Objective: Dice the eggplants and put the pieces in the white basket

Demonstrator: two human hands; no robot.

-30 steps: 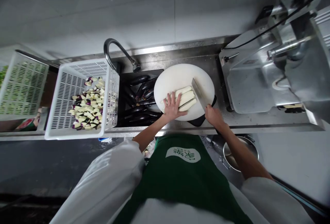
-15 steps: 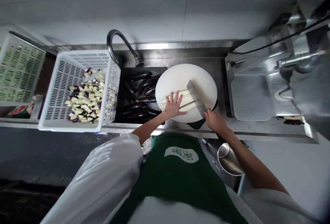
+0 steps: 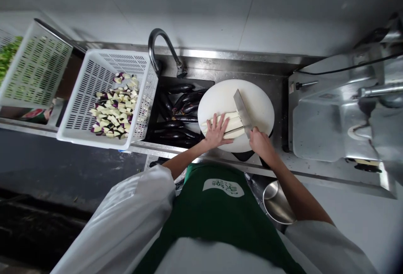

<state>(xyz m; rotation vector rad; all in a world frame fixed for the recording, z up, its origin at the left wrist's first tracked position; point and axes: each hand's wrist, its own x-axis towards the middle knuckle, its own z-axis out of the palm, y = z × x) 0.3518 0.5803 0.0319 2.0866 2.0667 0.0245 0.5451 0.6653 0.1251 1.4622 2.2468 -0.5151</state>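
Lengthwise eggplant strips (image 3: pixel 234 123) lie side by side on a round white cutting board (image 3: pixel 220 97), pale flesh showing. My left hand (image 3: pixel 215 133) rests flat across them with its fingers spread. In my right hand (image 3: pixel 260 141) is the handle of a cleaver (image 3: pixel 242 112). Its broad blade stands at the right ends of the strips, slanting up and away to the left. Whether the edge touches the board I cannot tell. Whole dark eggplants (image 3: pixel 185 97) lie in the sink left of the board.
A white perforated basket (image 3: pixel 74 110) holds cut eggplant chunks (image 3: pixel 116 112). Behind the sink a curved faucet (image 3: pixel 160 34) rises. Another basket (image 3: pixel 44 72) with greens stands far left. Metal equipment (image 3: pixel 321 127) occupies the right, and a steel pot (image 3: pixel 278 202) sits below the counter edge.
The camera view has turned, so the counter things appear shifted right. My left hand stays on the strips, and the cleaver remains at their right ends with its blade a little more upright.
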